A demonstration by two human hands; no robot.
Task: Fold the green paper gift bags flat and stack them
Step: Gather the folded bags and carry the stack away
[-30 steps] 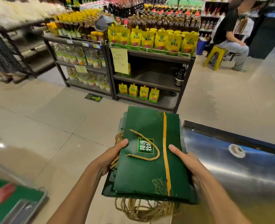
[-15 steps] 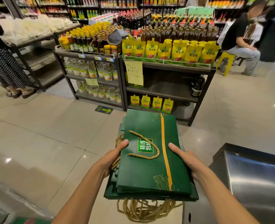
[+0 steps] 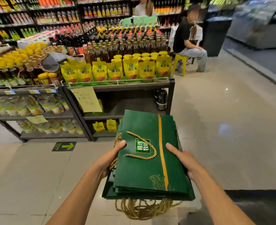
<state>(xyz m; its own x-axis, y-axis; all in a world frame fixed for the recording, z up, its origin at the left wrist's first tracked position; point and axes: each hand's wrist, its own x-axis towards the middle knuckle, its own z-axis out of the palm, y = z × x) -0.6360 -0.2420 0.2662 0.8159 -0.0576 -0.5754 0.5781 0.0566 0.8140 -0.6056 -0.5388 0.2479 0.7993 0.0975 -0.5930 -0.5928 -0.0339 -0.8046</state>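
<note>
Bags (image 3: 142, 169) flat in stack, held level so none slides. Left hand (image 3: 108, 159) grips one side, right hand (image 3: 185, 159) other, my thumbs pressing top. Cords (image 3: 142, 208) hang loose.

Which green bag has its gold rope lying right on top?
The top bag of the stack: its rope curls around the label, while the other bags' ropes dangle from the near edge.

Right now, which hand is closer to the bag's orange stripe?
Right. The right hand rests its thumb just beside the orange stripe; the left hand grips the bags at the opposite edge.
</note>
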